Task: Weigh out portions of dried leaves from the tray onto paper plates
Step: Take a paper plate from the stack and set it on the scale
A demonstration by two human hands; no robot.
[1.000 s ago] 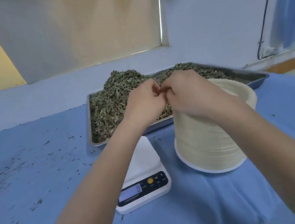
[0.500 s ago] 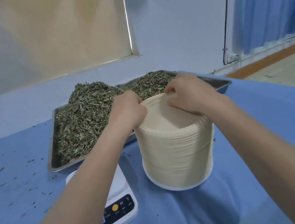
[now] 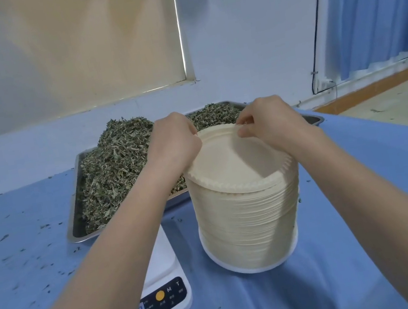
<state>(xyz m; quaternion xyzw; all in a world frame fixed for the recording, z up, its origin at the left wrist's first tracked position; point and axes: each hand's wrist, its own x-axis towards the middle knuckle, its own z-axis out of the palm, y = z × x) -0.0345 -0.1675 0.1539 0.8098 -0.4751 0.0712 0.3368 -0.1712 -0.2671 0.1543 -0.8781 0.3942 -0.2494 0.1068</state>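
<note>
Paper plates [image 3: 246, 217] stacked right of scale [image 3: 160, 284], near side of leaf tray [image 3: 78, 203] | top plate [image 3: 234, 162] tilted | left hand [image 3: 172, 143] grips far-left rim | right hand [image 3: 270, 120] pinches far-right rim

The left forearm [image 3: 122, 253] hides most of the scale [image 3: 167, 291], at seven o'clock; its display digits are unreadable.

Both hands grip the far rim of the top paper plate [image 3: 234, 162] on a tall stack: left hand [image 3: 173, 143], right hand [image 3: 271, 123]; tray [image 3: 75, 204] of dried leaves [image 3: 118, 169] behind
</note>
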